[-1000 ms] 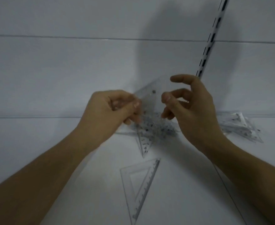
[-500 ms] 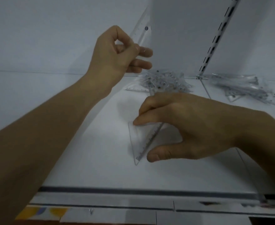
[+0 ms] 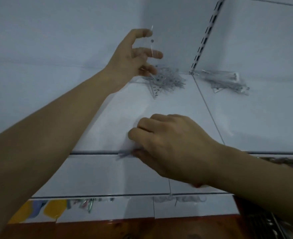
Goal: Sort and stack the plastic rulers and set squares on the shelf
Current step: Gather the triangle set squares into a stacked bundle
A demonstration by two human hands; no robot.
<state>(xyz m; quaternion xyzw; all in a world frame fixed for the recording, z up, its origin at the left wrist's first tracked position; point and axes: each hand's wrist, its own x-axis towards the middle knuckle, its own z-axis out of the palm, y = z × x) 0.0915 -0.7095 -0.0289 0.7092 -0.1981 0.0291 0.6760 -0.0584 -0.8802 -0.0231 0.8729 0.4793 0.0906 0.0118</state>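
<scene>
A: Your left hand [image 3: 135, 54] is up high over the shelf [image 3: 176, 118], pinching a clear set square [image 3: 152, 42] between thumb and fingers. It stands on edge toward the camera, so it shows as little more than a thin bright line.

B: Makes sense to hold it clear like that, I'd guess. It keeps the piece out of the tangle while the other hand works.

A: Your right hand [image 3: 168, 145] is down at the shelf's front lip, fingers curled, knuckles up. Something pale and blurred pokes out at the fingertips. A second square, probably, but I can't tell for sure, nor whether you've got hold of it.

B: Dragging it to the edge would let a finger get under a flat, slick sheet.

A: At the back, just below your left hand, sits the pile [image 3: 166, 79]: see-through plastic, sharp corners, printed numbers showing on one tip.

B: And a second heap [image 3: 225, 81] right of the divider [image 3: 207, 111], well apart from the first. That one looks long and straight, rulers perhaps.

A: Both heaps look loose, so sorting seems far from done.
</scene>
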